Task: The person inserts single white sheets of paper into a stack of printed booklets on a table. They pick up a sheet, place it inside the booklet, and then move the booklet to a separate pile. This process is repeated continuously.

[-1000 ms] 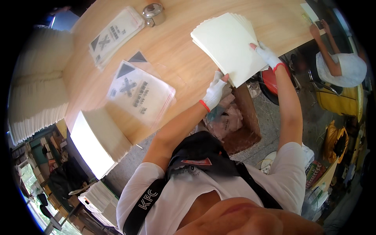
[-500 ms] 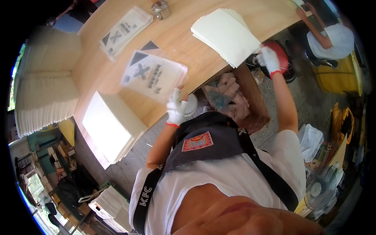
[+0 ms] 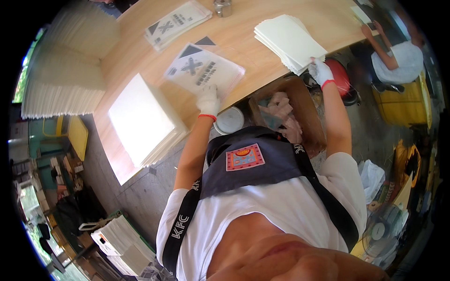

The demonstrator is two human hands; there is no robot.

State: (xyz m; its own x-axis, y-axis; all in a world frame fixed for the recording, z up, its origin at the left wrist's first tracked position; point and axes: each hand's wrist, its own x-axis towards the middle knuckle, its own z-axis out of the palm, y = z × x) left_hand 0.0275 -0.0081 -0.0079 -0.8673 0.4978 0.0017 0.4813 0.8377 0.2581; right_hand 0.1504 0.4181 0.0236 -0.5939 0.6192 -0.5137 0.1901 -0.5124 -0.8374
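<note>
My left hand (image 3: 208,99), gloved white, rests fingers together on the near edge of a clear printed bag (image 3: 204,70) lying flat on the wooden table (image 3: 243,35), around eleven o'clock; my right hand (image 3: 320,71), at one o'clock, pinches the near corner of the white sheet stack (image 3: 288,41); a cardboard box (image 3: 290,117) sits below the table edge.

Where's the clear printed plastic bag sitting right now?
The clear printed plastic bag lies on the wooden table, centre-left in the head view, under the gloved left hand, right of the white sheet stack.
</note>
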